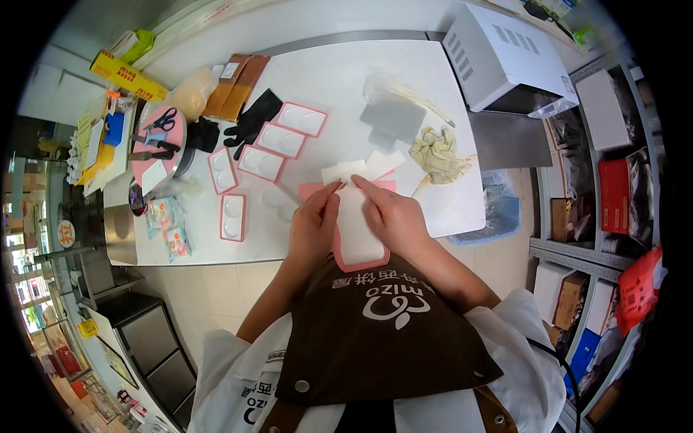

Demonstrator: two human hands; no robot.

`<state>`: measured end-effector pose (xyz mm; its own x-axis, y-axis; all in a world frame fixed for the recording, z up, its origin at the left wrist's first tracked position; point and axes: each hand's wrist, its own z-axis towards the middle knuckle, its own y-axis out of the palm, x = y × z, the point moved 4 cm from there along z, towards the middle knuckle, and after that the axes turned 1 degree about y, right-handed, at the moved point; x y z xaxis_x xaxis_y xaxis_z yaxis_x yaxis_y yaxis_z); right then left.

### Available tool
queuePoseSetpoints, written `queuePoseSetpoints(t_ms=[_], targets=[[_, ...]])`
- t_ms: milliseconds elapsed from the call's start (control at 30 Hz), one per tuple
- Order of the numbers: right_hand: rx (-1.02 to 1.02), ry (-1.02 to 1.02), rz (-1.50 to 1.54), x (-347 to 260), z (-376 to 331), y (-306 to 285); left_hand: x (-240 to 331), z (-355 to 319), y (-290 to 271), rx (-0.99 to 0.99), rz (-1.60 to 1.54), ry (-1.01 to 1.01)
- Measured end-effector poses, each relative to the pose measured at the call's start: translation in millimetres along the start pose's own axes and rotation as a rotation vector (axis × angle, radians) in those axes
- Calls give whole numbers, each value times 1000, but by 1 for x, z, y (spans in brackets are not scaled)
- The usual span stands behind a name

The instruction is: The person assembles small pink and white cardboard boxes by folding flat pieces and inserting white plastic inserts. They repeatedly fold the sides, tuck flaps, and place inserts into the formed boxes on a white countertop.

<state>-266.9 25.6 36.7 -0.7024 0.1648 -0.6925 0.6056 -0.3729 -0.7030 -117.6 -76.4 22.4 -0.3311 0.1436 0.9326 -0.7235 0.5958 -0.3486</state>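
Note:
At the table's front edge, a pink and white cardboard box piece (pixel 359 234), partly unfolded, lies between my hands with its lower end toward my apron. My left hand (pixel 312 222) grips its left side, thumb and fingertips pinched together near the upper end. From the other side my right hand (pixel 393 216) pinches the same upper part, its fingertips almost meeting the left ones. White flaps (pixel 385 164) and pink side strips stick out beyond my fingers. What lies right under the fingertips is hidden.
Several pink-edged boxes with round hollows (pixel 281 140) stand left of centre, beside a black glove (pixel 258 115). A pink turntable (pixel 160 144) holds scissors and knives. A crumpled cloth (pixel 438 155) lies right, near a microwave (pixel 505 65). A blue bin (pixel 498 216) stands below.

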Motion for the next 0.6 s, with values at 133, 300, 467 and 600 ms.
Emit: queuePoseSetpoints(t_ms=[133,300,467,600], targets=[[-15,57,29,21,-9,-27,11,1,33,-35,55,-74],[22,49,85,46,-27,-47,29,0,67,-61,138,-43],[68,74,201,72,-37,-68,28,3,101,-90,-115,-27],[82,81,289,89,-41,-80,20,10,119,-119,-334,-132]])
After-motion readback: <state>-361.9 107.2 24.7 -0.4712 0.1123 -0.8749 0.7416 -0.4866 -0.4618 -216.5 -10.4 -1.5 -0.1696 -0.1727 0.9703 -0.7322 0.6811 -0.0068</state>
